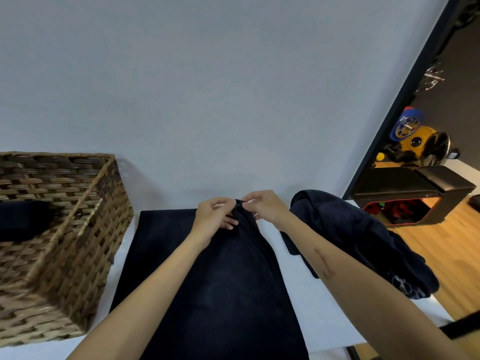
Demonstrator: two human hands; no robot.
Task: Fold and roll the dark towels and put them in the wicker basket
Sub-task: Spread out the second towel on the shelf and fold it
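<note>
Two hands (215, 214) (265, 206) pinch one towel (207, 281); one basket (78, 242).

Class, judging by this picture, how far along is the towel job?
Done: one dark towel already lies in the basket. In hand: both hands pinch the far edge of the spread towel. Left: the heap at right.
</note>
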